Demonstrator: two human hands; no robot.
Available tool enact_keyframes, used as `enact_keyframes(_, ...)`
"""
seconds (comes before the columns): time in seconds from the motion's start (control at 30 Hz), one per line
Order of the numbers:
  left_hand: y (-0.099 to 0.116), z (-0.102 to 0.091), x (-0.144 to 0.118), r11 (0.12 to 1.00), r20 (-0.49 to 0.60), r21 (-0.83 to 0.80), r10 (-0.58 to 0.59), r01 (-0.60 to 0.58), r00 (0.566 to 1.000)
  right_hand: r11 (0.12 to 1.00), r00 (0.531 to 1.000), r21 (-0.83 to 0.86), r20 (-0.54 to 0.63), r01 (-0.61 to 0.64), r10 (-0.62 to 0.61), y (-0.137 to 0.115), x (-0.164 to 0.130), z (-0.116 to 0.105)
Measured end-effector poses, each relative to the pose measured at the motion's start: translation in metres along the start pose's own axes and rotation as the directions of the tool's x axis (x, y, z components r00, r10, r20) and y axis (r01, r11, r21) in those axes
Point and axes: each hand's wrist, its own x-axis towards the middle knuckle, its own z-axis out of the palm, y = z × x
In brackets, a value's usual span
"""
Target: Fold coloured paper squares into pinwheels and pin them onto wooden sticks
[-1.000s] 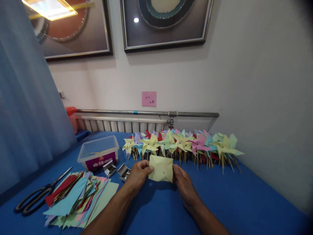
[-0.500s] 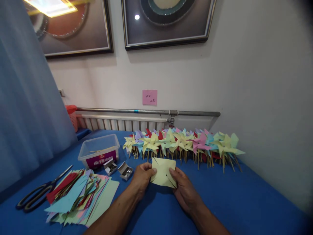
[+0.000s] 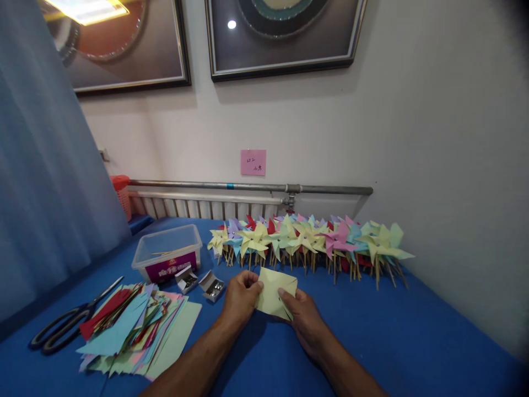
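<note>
A square of pale yellow paper (image 3: 271,292) with slits cut in from its corners is held up between both hands above the blue tabletop. My left hand (image 3: 243,295) pinches its left edge, thumb in front. On the other side my right hand (image 3: 303,311) grips the lower right, its thumb lying over the paper's face near the middle. Two small open boxes of metal pins (image 3: 213,288) stand just left of my left hand. Behind the paper, a long row of finished paper pinwheels (image 3: 306,240) on sticks spreads across the table.
At the left lie a fanned stack of coloured paper (image 3: 136,331) and dark-handled scissors (image 3: 70,325). A clear plastic tub (image 3: 167,253) with sticks inside stands behind them. A blue curtain (image 3: 49,165) hangs at the left; a radiator pipe (image 3: 198,186) runs along the wall.
The yellow paper has turned slightly in my hands. My right thumb has slid inward from the right edge toward the paper's middle. My left hand keeps its pinch.
</note>
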Motion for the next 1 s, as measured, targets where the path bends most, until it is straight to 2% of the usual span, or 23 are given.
enact_keyframes(0.23,0.010,0.001,-0.008,0.993,-0.006,0.069,0.098,-0.097,0.995,1.000,1.000,0.018,0.011,-0.020,0.020,-0.002,-0.004,0.006)
enact_keyframes(0.57,0.009,0.001,-0.011,0.979,0.057,0.147,0.132,-0.139,0.990,0.999,1.000,0.042,-0.009,-0.013,0.013,-0.001,-0.004,0.007)
enact_keyframes(0.7,0.009,0.002,-0.012,0.977,0.091,0.164,0.122,-0.136,0.988,0.999,1.000,0.044,-0.029,-0.005,0.006,0.001,-0.002,0.005)
enact_keyframes(1.0,0.007,0.002,-0.009,0.982,0.041,0.164,0.092,-0.098,0.995,0.997,0.995,-0.082,-0.100,0.001,-0.009,0.004,0.003,0.001)
